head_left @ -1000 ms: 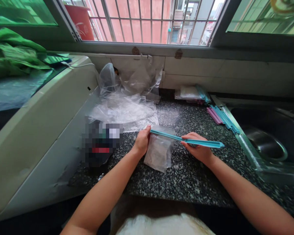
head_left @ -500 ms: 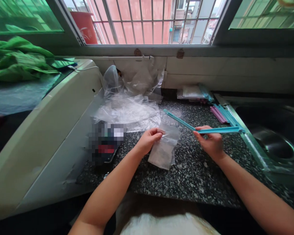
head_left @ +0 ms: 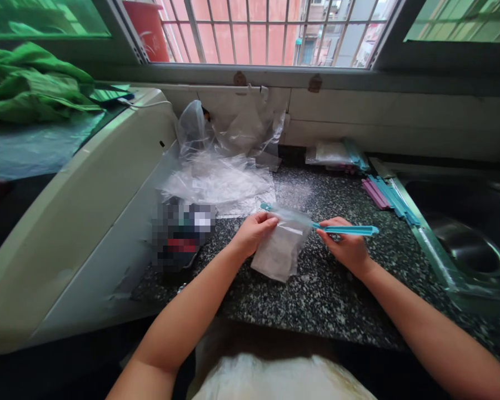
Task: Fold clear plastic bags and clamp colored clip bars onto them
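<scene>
My left hand (head_left: 256, 232) pinches the upper left edge of a small clear plastic bag (head_left: 280, 250) above the speckled counter. In my right hand (head_left: 350, 250) is a long teal bag sealing clip (head_left: 348, 229), opened at its hinge, with fingers closed round it near the bend. One arm of the clip runs left behind the top of the bag, and its tip shows just above my left fingers. The other arm points right, over the back of my right hand. Whether the clip touches the bag is not plain.
A heap of clear plastic bags (head_left: 220, 180) lies at the back left, near a partly blurred dark object (head_left: 183, 236). Teal clips (head_left: 395, 200) and purple clips (head_left: 375, 194) lie beside the metal sink (head_left: 425, 233). A filled packet (head_left: 333, 153) rests by the wall.
My right hand has moved left, bringing one arm of the clip behind the bag's top edge. The left hand keeps its pinch on the bag. The view has tilted slightly downward.
</scene>
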Available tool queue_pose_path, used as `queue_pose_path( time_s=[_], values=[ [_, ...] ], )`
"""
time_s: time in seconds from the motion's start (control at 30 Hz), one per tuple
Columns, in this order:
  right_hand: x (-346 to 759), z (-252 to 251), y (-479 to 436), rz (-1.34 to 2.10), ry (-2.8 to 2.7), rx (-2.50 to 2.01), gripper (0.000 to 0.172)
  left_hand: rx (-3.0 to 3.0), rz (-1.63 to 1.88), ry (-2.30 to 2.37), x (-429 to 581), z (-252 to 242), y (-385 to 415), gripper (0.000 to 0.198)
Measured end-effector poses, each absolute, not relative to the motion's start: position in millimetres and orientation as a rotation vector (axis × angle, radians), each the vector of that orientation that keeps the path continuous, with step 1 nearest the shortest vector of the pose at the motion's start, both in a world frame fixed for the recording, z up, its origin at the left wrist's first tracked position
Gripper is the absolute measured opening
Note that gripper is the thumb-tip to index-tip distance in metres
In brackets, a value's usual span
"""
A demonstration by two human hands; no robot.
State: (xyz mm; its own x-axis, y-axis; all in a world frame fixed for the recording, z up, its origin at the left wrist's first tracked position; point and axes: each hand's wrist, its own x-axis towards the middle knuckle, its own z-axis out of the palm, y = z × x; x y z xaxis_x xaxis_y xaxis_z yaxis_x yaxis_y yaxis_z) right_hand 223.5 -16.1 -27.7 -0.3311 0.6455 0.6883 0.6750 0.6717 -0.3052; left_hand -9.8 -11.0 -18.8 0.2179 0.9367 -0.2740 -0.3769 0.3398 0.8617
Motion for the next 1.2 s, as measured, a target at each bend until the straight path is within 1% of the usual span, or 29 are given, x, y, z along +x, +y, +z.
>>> queue_pose_path(
  time_s=[0.17, 0.4, 0.53, 0.8, 1.0, 1.1, 1.2],
  values=[
    [220.3, -26.6, -16.5, -0.087, -2.119, -0.963, 0.006, 0.685, 1.066, 0.973, -7.9, -20.5, -9.9, 0.035],
    [218.0, -25.2, -22.3, -0.07, -2.156, -0.976, 0.008, 0.674, 1.019, 1.011, -5.6, -18.1, -9.8, 0.039],
    [218.9, -25.8, -24.6, -0.049, -2.171, -1.02, 0.01, 0.684, 0.978, 1.049, -6.6, -19.3, -10.5, 0.037],
    [220.8, -21.7, -27.9, 0.036, -2.066, -0.902, 0.006, 0.567, 1.125, 0.997, -2.2, -18.0, -12.5, 0.032],
    [221.9, -15.3, -35.1, 0.042, -1.982, -0.874, 0.007, 0.532, 1.13, 0.948, 1.5, -12.5, -16.4, 0.031],
    [223.4, -13.2, -36.5, 0.081, -1.984, -0.86, 0.01, 0.567, 1.135, 0.938, 1.4, -13.1, -17.7, 0.029],
    [223.9, -11.4, -37.0, 0.097, -1.97, -0.876, 0.017, 0.6, 1.134, 0.945, 1.7, -14.3, -18.4, 0.029]
  ],
)
